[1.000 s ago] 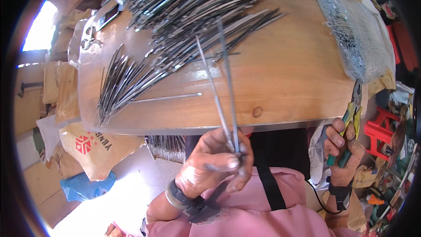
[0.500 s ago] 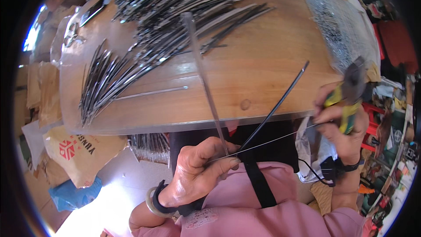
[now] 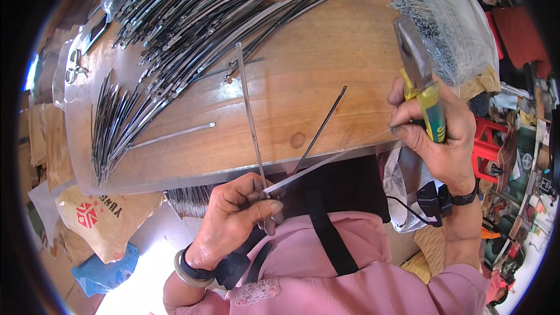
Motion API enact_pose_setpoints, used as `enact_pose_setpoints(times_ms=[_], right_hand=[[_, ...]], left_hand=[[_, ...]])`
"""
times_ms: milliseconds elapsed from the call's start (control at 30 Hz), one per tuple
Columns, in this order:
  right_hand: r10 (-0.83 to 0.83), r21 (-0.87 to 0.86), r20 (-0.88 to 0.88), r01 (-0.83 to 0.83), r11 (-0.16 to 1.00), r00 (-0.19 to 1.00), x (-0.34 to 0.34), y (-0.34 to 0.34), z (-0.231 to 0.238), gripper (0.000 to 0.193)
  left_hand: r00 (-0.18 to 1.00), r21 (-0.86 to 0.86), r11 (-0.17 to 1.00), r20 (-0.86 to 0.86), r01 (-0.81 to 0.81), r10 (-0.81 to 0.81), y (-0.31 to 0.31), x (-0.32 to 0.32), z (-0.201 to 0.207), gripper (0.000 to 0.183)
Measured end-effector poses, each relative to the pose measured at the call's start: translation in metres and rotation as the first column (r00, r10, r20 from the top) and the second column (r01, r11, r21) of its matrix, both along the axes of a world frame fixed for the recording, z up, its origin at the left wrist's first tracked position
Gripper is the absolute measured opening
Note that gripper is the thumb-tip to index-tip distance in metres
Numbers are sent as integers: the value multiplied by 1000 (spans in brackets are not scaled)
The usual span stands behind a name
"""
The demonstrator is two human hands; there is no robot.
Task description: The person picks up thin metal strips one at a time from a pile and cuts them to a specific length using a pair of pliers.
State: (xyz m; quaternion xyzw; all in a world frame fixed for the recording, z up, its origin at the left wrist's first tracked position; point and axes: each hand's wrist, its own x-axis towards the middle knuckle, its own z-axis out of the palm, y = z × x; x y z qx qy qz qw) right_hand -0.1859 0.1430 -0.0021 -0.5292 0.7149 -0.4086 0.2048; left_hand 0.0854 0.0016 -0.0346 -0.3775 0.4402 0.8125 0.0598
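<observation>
My left hand [image 3: 236,210] is closed in front of the table's near edge, pinching thin strips where they cross. One grey metal strip [image 3: 248,102] rises from it over the table. A dark thin strip [image 3: 322,123] slants up to the right; its lower end passes behind another strip, so I cannot tell whether the hand holds it. That other flat strip [image 3: 309,171] stretches from my left fingers toward my right hand [image 3: 449,140], whose thumb and fingertips pinch about its far end. Yellow-and-green-handled pliers [image 3: 430,108] are gripped in the same right hand, jaws pointing up and away.
A large heap of dark strips [image 3: 192,35] covers the table's [image 3: 361,52] far left, with a smaller fan of strips [image 3: 114,125] nearer. A clear plastic bag of thin pieces [image 3: 443,29] lies at the far right. A red stool [image 3: 485,146] stands right; a brown paper bag [image 3: 105,224] lies left.
My right hand has shifted left and slightly up with the pliers. My left hand has moved left and a little lower. The strip between them now shows its broad face.
</observation>
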Motion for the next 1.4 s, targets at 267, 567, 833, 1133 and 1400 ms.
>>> enact_pose_setpoints(times_ms=[267, 567, 833, 1133, 1400], right_hand=[[-24, 3, 11, 24, 1000, 1000, -3, 12, -1, 29], [-94, 103, 120, 82, 991, 988, 9, 12, 3, 23], [306, 57, -312, -304, 951, 899, 32, -18, -13, 25], [343, 96, -286, -330, 939, 894, 38, -15, -24, 28], [344, -5, -341, -367, 930, 875, 52, -13, -6, 25]], left_hand=[[999, -29, 999, -20, -36, 35, 3, -1, 5, 7], [998, -49, 998, -43, -38, 36, 6, -3, 4, 6], [989, -83, 986, -15, 145, -147, 7, -7, 5, 5], [986, -67, 983, 7, 168, -168, 3, -8, 9, 19], [987, -122, 983, -65, 141, -149, -10, -20, 18, 27]])
